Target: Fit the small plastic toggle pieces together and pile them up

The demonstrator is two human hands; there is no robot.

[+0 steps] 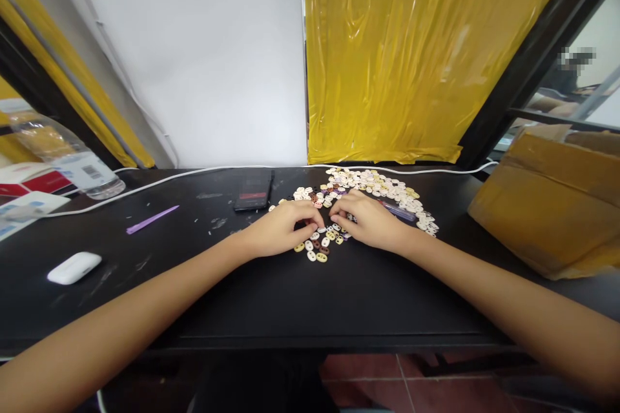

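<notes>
**Oval pieces point(382, 190) heaped mid-table toward the back, both hands at the heap's near edge**

Head view: small two-hole pieces, mostly cream w/ some brown, yellow & purple, lay in a loose heap on the black table point(290, 297). The heap spread from centre toward the back right. A few strays sat just in front of the hands, on the person's side.

The left hand point(283, 229) lay palm-down at the heap's near left edge. Its fingers point(306, 213) were curled in narrow w/ tips on the pieces; couldn't tell if one was pinched btwn them. The right hand point(371, 222) mirrored it just beside, fingers bent & close together, tips touching pieces. Its grip was hidden, so couldn't tell there either. The two sets of fingertips were near each other, not clearly touching. A purple-blue pen point(400, 211) poked out past the right hand, lying among the pieces.

Rest of table:
- Dark phone point(252, 199) lay flat, just left of the heap.
- Purple stick point(152, 219) lay further left.
- White case point(74, 268) sat toward the left front, well apart from the hands.
- Clear plastic bottle point(72, 164) was at far left, beside red-and-white boxes point(29, 181).
- White cable point(194, 172) ran along the back edge.
- Cardboard box point(547, 206) sat at the right end.

Behind the table: white wall point(203, 58) at left, yellow plastic sheet point(411, 58) at right.
</notes>
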